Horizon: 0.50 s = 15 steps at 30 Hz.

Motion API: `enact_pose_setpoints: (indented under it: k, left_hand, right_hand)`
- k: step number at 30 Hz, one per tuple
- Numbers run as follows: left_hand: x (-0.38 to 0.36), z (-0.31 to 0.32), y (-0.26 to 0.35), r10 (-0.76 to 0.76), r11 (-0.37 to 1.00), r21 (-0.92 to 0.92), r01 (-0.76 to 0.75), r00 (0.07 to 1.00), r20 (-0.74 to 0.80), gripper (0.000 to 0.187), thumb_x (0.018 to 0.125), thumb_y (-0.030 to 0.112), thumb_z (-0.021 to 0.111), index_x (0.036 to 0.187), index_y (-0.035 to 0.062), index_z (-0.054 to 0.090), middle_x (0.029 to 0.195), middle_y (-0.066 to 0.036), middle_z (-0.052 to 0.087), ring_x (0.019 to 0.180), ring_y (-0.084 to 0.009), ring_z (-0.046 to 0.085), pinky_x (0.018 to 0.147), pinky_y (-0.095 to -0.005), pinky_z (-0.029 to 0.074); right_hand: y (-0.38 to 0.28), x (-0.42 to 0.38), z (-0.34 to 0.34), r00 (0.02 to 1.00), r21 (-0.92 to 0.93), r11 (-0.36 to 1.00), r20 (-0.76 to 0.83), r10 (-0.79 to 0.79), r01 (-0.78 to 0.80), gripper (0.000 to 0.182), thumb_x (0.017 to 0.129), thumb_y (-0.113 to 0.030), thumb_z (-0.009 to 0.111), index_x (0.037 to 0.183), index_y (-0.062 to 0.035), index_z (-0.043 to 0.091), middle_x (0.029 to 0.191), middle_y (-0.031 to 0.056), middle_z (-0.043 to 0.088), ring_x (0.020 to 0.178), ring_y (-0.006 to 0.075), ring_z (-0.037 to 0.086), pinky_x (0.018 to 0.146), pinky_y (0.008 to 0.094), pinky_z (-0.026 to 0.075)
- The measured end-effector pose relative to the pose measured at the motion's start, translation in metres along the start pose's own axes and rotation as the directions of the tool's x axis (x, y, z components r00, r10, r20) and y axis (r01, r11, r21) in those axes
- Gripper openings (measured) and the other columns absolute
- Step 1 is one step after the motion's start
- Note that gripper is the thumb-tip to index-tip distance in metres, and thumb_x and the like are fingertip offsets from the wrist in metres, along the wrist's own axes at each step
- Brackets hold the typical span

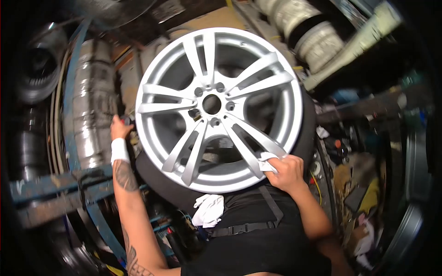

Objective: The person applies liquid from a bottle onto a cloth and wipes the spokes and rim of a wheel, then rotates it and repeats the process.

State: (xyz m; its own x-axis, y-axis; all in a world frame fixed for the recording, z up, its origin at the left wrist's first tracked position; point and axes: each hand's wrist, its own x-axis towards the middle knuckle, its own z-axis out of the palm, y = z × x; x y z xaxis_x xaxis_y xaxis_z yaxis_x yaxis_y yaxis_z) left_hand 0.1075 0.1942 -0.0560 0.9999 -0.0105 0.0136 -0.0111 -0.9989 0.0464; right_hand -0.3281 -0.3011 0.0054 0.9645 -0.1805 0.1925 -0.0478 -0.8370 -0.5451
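You wear a black top [258, 255] with a black strap [268, 225] and dark buckle [242, 228] across it. Your left arm [138, 216] bears patterned tattoos [125, 176] and a white wristband [119, 151]; your right arm [313, 211] is bare.

A scuffed blue metal rack [46, 186] frames the left side of a cramped, cluttered workshop, with a column of silver wheel rims [92, 92] stacked beside its upright and a stack of darker rims [30, 152] farther out. At the upper right, more rims [317, 43] lie in a row behind a pale, worn beam [354, 48], while the ground at the right is littered with cardboard scraps [343, 179] and a yellow piece [369, 197]. Light glints off the silver metal, and the outer corners sink into deep shadow.
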Motion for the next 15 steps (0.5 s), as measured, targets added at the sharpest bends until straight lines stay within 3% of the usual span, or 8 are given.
enact_pose_setpoints:
  k: [2, 6, 10, 12, 14, 15]
  left_hand:
    - [-0.006, -0.003, -0.003, -0.048, 0.994, 0.1, 0.042, 0.997, 0.06, 0.081, 0.067, 0.035, 0.095, 0.125, 0.0014, 0.048, 0.116, -0.032, 0.069, 0.112, -0.0509, 0.066, 0.094, -0.0549, 0.054]
    - [-0.027, -0.012, 0.008, -0.06, 0.982, 0.179, 0.062, 0.998, -0.015, 0.086, 0.072, 0.05, 0.09, 0.126, -0.0048, 0.052, 0.115, -0.035, 0.07, 0.112, -0.0506, 0.067, 0.094, -0.053, 0.054]
    - [-0.03, -0.01, 0.01, -0.142, 0.989, 0.058, 0.138, 0.987, 0.069, 0.095, 0.072, 0.046, 0.092, 0.136, -0.0065, 0.047, 0.117, -0.034, 0.07, 0.112, -0.0469, 0.069, 0.096, -0.0499, 0.055]
    - [-0.028, -0.009, 0.003, -0.192, 0.975, -0.064, 0.213, 0.952, 0.24, 0.099, 0.073, 0.046, 0.091, 0.142, -0.0073, 0.044, 0.122, -0.031, 0.069, 0.112, -0.0423, 0.07, 0.095, -0.0485, 0.056]
    - [-0.019, 0.009, -0.02, -0.249, 0.911, -0.18, 0.371, 0.843, 0.476, 0.099, 0.076, 0.047, 0.088, 0.147, -0.0069, 0.046, 0.132, -0.025, 0.065, 0.111, -0.0373, 0.068, 0.092, -0.0472, 0.056]
    - [-0.012, 0.005, -0.023, -0.268, 0.861, -0.235, 0.452, 0.794, 0.545, 0.095, 0.077, 0.048, 0.086, 0.147, -0.0056, 0.048, 0.135, -0.022, 0.064, 0.11, -0.0354, 0.068, 0.09, -0.047, 0.056]
  right_hand:
    - [0.011, -0.005, 0.012, 0.989, 0.105, 0.994, -0.151, -0.004, 0.02, 0.022, 0.075, -0.023, 0.078, 0.095, -0.0147, 0.08, 0.06, 0.0091, 0.066, 0.053, 0.0277, 0.066, 0.056, 0.0378, 0.053]
    - [0.012, 0.002, -0.007, 1.0, 0.151, 0.988, 0.022, 0.006, -0.009, 0.018, 0.079, -0.02, 0.079, 0.095, -0.0118, 0.08, 0.064, 0.0125, 0.067, 0.055, 0.0303, 0.068, 0.055, 0.0381, 0.052]
    - [0.016, 0.01, -0.014, 0.986, 0.359, 0.919, 0.095, 0.139, -0.164, 0.02, 0.082, -0.024, 0.075, 0.095, -0.0103, 0.08, 0.074, 0.0153, 0.072, 0.068, 0.0351, 0.072, 0.065, 0.0409, 0.057]
    - [0.007, 0.014, -0.026, 0.962, 0.483, 0.833, 0.169, 0.213, -0.27, 0.02, 0.089, -0.021, 0.075, 0.101, -0.0043, 0.079, 0.085, 0.0184, 0.074, 0.079, 0.0337, 0.076, 0.07, 0.037, 0.057]
    - [-0.002, 0.014, -0.028, 0.947, 0.585, 0.745, 0.201, 0.25, -0.321, 0.02, 0.093, -0.018, 0.075, 0.103, -0.0018, 0.078, 0.087, 0.0204, 0.074, 0.083, 0.0326, 0.077, 0.07, 0.0345, 0.056]
    - [-0.002, 0.01, -0.026, 0.95, 0.598, 0.739, 0.219, 0.223, -0.311, 0.02, 0.095, -0.016, 0.075, 0.103, 0.0022, 0.076, 0.083, 0.0186, 0.074, 0.076, 0.0246, 0.076, 0.067, 0.0311, 0.053]
